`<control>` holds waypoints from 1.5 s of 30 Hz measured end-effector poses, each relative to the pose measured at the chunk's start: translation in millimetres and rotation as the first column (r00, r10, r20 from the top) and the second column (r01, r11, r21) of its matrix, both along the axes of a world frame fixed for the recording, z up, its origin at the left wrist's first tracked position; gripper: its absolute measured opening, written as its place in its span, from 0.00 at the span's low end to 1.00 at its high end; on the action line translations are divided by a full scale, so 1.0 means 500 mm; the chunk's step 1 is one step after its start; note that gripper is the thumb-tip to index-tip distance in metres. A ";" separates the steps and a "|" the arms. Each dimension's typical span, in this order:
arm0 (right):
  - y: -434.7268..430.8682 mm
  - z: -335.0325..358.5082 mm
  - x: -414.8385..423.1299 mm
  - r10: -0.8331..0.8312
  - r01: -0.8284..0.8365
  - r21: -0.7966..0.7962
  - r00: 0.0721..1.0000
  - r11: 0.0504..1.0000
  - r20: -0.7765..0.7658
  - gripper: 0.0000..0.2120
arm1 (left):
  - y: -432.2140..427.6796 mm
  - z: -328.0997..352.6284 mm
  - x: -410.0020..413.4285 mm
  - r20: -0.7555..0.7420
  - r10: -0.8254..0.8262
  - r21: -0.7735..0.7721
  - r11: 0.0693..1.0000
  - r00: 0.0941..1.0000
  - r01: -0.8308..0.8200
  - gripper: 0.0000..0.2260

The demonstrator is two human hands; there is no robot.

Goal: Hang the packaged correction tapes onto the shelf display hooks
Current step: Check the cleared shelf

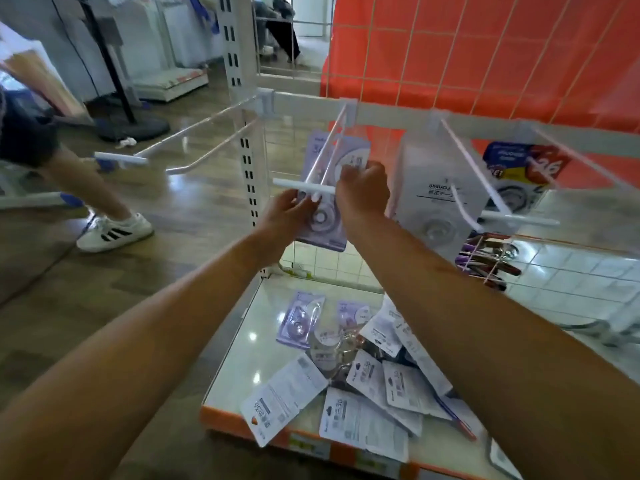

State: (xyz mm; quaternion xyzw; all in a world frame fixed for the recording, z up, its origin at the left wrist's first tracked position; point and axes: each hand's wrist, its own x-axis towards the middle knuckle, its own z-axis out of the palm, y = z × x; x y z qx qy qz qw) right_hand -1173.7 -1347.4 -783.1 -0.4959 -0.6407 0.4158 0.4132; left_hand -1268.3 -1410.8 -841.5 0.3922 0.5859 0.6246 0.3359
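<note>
Nearest, a loose heap of white and lilac carded correction tapes (367,382) lies on the glossy white shelf base (242,341). Above it, the left grip (289,211) pinches the edge of a lilac blister-packed correction tape (323,225). The right grip (363,192) curls round its top (fingertips hidden) at the tip of the white wire display hook (298,185), where another lilac pack (356,147) hangs farther back.

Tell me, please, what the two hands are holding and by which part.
A purple packaged correction tape: the left hand pinches its upper left edge, and the right hand grips its top right corner, at the display hook.
</note>
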 end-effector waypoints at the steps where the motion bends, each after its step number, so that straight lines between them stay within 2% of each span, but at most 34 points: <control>1: 0.016 -0.001 -0.013 -0.008 0.008 -0.041 1.000 0.999 -0.006 0.17 | 0.027 0.000 -0.014 -0.010 0.014 -0.013 1.000 1.000 -0.014 0.05; 2: 0.033 -0.003 -0.026 -0.016 0.016 -0.063 1.000 0.998 -0.008 0.17 | 0.053 -0.003 -0.029 -0.026 0.037 -0.033 0.999 0.999 -0.038 0.05; 4: 0.059 -0.003 -0.044 -0.025 0.025 -0.073 1.000 0.997 0.001 0.17 | 0.098 -0.016 -0.055 -0.068 0.086 -0.079 0.993 0.994 -0.091 0.14; 5: 0.068 -0.003 -0.051 -0.022 0.022 -0.075 1.000 0.997 0.000 0.18 | 0.113 -0.021 -0.060 -0.074 0.074 -0.086 0.993 0.994 -0.081 0.15; 8: 0.077 -0.011 -0.066 -0.014 0.015 -0.058 1.000 0.998 0.014 0.23 | 0.129 -0.010 -0.041 -0.051 0.082 -0.071 0.994 0.995 -0.086 0.04; 10: 0.071 -0.031 -0.064 -0.019 0.020 -0.015 0.999 1.000 0.036 0.27 | 0.130 -0.005 -0.021 -0.063 0.173 -0.079 0.981 0.983 -0.177 0.05; 11: 0.065 -0.048 -0.059 -0.004 0.003 0.014 1.000 1.000 0.030 0.26 | 0.131 -0.009 -0.017 -0.101 0.189 -0.097 0.975 0.977 -0.199 0.05; 13: 0.044 -0.096 -0.037 0.062 -0.067 0.067 0.995 0.996 0.072 0.22 | 0.123 -0.039 -0.021 -0.206 0.159 -0.198 0.960 0.966 -0.200 0.13; 15: 0.021 -0.160 -0.008 0.137 -0.153 0.069 0.970 0.986 0.202 0.23 | 0.095 -0.088 -0.027 -0.348 0.122 -0.362 0.897 0.930 -0.253 0.24; 17: -0.009 -0.226 0.025 0.208 -0.231 0.030 0.922 0.973 0.327 0.23 | 0.049 -0.152 -0.019 -0.479 0.029 -0.482 0.827 0.877 -0.290 0.28; 20: -0.061 -0.336 0.070 0.360 -0.375 -0.062 0.808 0.925 0.466 0.23 | -0.042 -0.262 0.023 -0.616 -0.306 -0.628 0.747 0.726 -0.218 0.26; 22: -0.098 -0.411 0.096 0.466 -0.487 -0.129 0.675 0.864 0.573 0.23 | -0.104 -0.338 0.056 -0.613 -0.513 -0.732 0.654 0.601 -0.188 0.29; 23: -0.115 -0.442 0.107 0.509 -0.542 -0.157 0.595 0.826 0.623 0.22 | -0.130 -0.370 0.069 -0.580 -0.566 -0.780 0.592 0.587 -0.200 0.33; 25: -0.141 -0.492 0.127 0.563 -0.644 -0.201 0.423 0.738 0.710 0.22 | -0.166 -0.423 0.087 -0.502 -0.599 -0.848 0.482 0.624 -0.220 0.40; 28: -0.170 -0.543 0.147 0.572 -0.766 -0.236 0.201 0.598 0.795 0.29 | -0.199 -0.469 0.104 -0.453 -0.604 -0.882 0.412 0.656 -0.229 0.44; 31: -0.196 -0.588 0.148 0.569 -0.783 -0.265 0.136 0.563 0.811 0.32 | -0.220 -0.496 0.113 -0.447 -0.603 -0.885 0.402 0.661 -0.232 0.44; 34: -0.226 -0.620 0.151 0.554 -0.788 -0.288 0.081 0.545 0.828 0.33 | -0.231 -0.509 0.125 -0.491 -0.606 -0.868 0.405 0.626 -0.289 0.43; 36: -0.239 -0.625 0.159 0.557 -0.782 -0.283 0.096 0.555 0.825 0.36 | -0.228 -0.508 0.129 -0.486 -0.600 -0.872 0.384 0.635 -0.304 0.40; 38: -0.242 -0.616 0.166 0.566 -0.775 -0.253 0.159 0.579 0.809 0.33 | -0.219 -0.492 0.130 -0.422 -0.595 -0.899 0.374 0.684 -0.229 0.33; 41: -0.223 -0.577 0.169 0.607 -0.753 -0.181 0.336 0.632 0.720 0.16 | -0.207 -0.434 0.121 -0.300 -0.599 -0.925 0.372 0.743 -0.073 0.23; 43: -0.199 -0.532 0.169 0.631 -0.701 -0.196 0.438 0.685 0.640 0.08 | -0.207 -0.390 0.101 -0.143 -0.431 -0.919 0.393 0.891 0.042 0.25; 44: -0.184 -0.508 0.168 0.637 -0.680 -0.206 0.476 0.704 0.607 0.05 | -0.211 -0.365 0.091 -0.021 -0.332 -0.898 0.420 0.943 0.128 0.29; 45: -0.169 -0.482 0.167 0.641 -0.662 -0.218 0.503 0.717 0.580 0.03 | -0.217 -0.338 0.081 0.098 -0.272 -0.864 0.454 0.957 0.217 0.33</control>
